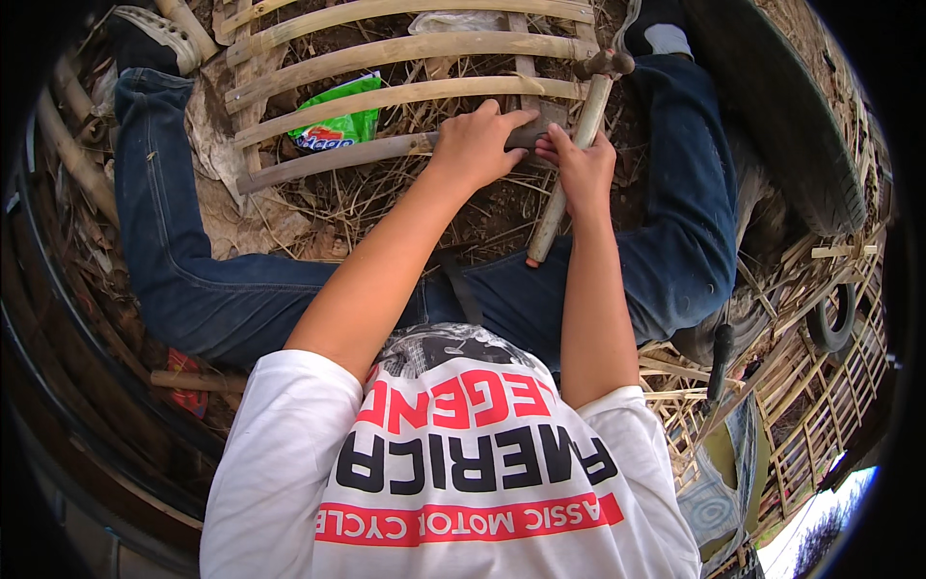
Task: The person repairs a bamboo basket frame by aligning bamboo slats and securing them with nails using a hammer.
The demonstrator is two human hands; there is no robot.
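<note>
A frame of curved bamboo slats (pixel 405 94) lies on the ground between my legs. My left hand (pixel 473 150) is over the right end of the nearest slat (pixel 338 163), its thumb and forefinger on either side of that end. Beneath the slat end is a dark, flat block (pixel 552 118). Just right of it, my right hand (pixel 585 172) is closed around a hammer (pixel 547 228) with a pale, round handle. The hammer's rusty head (pixel 603 65) points away from me. My right fingertips are pinched close to the block; whether they hold something small cannot be made out.
A green packet (pixel 338 114) lies under the slats among dry straw. At the right stands a large black tire (pixel 801 116), with woven bamboo lattice (pixel 820 405) nearer me. Bamboo poles (pixel 72 150) lie at the left. My jeans-clad legs flank the frame.
</note>
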